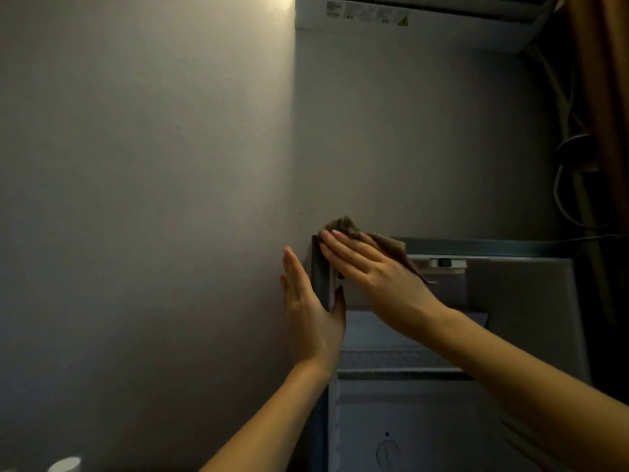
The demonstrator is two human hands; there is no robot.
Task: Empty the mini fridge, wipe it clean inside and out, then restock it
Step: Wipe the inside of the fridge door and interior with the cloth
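The mini fridge (442,352), a grey metal box with its door open toward the camera, stands in the lower right of the view, tight against a plain pale wall (153,199) on its left. The right hand (367,270) lies flat, fingers straight and together, pressing a crumpled brown cloth (384,241) onto the fridge's upper left corner; the cloth bunches up above the fingertips and trails off behind the knuckles along the top edge. The left hand (308,301) is open too, palm against the outer left side of the cabinet, fingers pointing up along the wall and thumb hooked round the dark front frame, so it braces the fridge rather than clasping anything. Just below the right wrist, a pale freezer flap (442,284) closes off the top of the interior, and a wire shelf (391,361) spans the cavity beneath it. Above, a white air-conditioning unit (408,11) is mounted high on the wall. To the far right hang dark cables (571,165) and a brown curtain (606,97). A small white round object (64,465) peeks in at the bottom left.
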